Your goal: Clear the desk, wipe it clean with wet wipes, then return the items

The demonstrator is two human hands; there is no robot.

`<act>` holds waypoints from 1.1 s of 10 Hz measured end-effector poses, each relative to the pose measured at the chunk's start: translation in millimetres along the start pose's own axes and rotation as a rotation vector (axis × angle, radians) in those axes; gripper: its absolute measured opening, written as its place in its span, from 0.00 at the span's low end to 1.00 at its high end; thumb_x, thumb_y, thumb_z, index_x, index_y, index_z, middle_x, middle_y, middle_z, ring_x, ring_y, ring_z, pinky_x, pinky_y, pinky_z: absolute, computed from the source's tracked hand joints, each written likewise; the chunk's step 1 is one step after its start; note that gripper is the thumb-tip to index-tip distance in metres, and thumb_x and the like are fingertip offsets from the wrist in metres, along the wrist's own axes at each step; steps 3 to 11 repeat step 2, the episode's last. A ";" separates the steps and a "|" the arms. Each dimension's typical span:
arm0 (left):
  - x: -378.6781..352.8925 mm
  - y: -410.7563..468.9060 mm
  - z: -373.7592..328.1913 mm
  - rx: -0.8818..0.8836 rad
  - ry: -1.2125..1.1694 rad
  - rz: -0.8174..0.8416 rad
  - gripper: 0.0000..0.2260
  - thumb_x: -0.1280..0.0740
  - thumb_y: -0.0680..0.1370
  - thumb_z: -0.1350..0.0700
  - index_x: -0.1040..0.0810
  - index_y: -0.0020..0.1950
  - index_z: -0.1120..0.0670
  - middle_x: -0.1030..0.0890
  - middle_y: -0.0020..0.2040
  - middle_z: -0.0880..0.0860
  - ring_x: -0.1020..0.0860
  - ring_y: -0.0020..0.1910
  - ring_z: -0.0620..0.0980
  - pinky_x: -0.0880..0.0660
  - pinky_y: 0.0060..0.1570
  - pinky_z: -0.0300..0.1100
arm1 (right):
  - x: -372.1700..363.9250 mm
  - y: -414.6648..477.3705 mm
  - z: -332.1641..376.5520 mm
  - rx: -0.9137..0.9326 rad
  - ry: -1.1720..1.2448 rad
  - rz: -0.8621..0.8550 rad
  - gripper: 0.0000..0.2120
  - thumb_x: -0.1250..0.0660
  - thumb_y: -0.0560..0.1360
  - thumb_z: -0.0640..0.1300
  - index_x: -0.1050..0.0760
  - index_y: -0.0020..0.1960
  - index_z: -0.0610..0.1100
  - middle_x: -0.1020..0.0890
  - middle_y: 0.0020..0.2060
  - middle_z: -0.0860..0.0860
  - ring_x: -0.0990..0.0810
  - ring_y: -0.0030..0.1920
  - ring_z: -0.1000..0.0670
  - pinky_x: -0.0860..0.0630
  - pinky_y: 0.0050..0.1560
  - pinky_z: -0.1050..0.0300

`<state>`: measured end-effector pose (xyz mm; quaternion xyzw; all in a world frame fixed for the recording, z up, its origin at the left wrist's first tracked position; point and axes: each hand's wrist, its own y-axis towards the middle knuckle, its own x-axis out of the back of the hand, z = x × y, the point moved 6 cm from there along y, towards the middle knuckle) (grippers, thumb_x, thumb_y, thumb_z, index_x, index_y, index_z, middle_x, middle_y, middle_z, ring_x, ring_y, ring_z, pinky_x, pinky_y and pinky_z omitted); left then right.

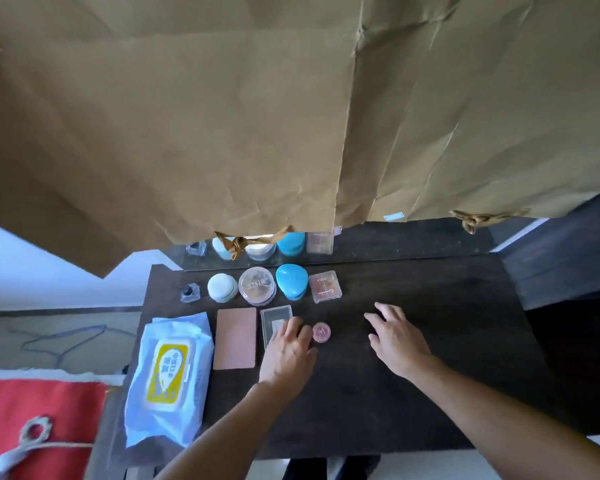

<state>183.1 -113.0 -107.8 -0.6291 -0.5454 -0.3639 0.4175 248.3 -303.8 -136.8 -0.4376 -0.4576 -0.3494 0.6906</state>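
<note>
Loosely bent, left hand point(288, 344) lay over a clear case point(274, 323), fingertips beside a pink jar point(321, 332) — whether it pinched the jar could not be told; right hand point(395, 337) hung spread, holding nothing. Judged from the layout, clearing had hardly begun, or the items were already back: wipes point(168, 379) lay at the desk's point(447, 341) left edge, lid shut, then a palette point(235, 337), with a row of pots point(257, 285) behind. Nothing seemed to block either hand — brown paper point(257, 116) hung over the mirror at the back.
</note>
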 end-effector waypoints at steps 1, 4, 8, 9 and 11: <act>16.8 -23.9 18.5 0.083 0.023 -0.074 0.09 0.34 0.77 0.53 0.23 0.55 0.54 0.25 0.58 0.54 0.26 0.55 0.54 0.24 0.53 0.46 | 9.3 1.6 18.7 0.054 0.025 0.004 0.19 0.39 0.78 0.46 0.31 0.68 0.47 0.33 0.69 0.51 0.36 0.69 0.49 0.28 0.57 0.53; 25.7 -54.7 56.5 0.145 0.007 -0.184 0.05 0.32 0.73 0.55 0.23 0.46 0.55 0.23 0.49 0.55 0.23 0.45 0.57 0.22 0.43 0.51 | 12.7 -2.3 42.2 0.094 0.088 -0.045 0.18 0.37 0.77 0.46 0.29 0.66 0.47 0.29 0.66 0.52 0.32 0.67 0.49 0.25 0.52 0.51; 25.7 -54.7 56.5 0.145 0.007 -0.184 0.05 0.32 0.73 0.55 0.23 0.46 0.55 0.23 0.49 0.55 0.23 0.45 0.57 0.22 0.43 0.51 | 12.7 -2.3 42.2 0.094 0.088 -0.045 0.18 0.37 0.77 0.46 0.29 0.66 0.47 0.29 0.66 0.52 0.32 0.67 0.49 0.25 0.52 0.51; 25.7 -54.7 56.5 0.145 0.007 -0.184 0.05 0.32 0.73 0.55 0.23 0.46 0.55 0.23 0.49 0.55 0.23 0.45 0.57 0.22 0.43 0.51 | 12.7 -2.3 42.2 0.094 0.088 -0.045 0.18 0.37 0.77 0.46 0.29 0.66 0.47 0.29 0.66 0.52 0.32 0.67 0.49 0.25 0.52 0.51; 25.7 -54.7 56.5 0.145 0.007 -0.184 0.05 0.32 0.73 0.55 0.23 0.46 0.55 0.23 0.49 0.55 0.23 0.45 0.57 0.22 0.43 0.51 | 12.7 -2.3 42.2 0.094 0.088 -0.045 0.18 0.37 0.77 0.46 0.29 0.66 0.47 0.29 0.66 0.52 0.32 0.67 0.49 0.25 0.52 0.51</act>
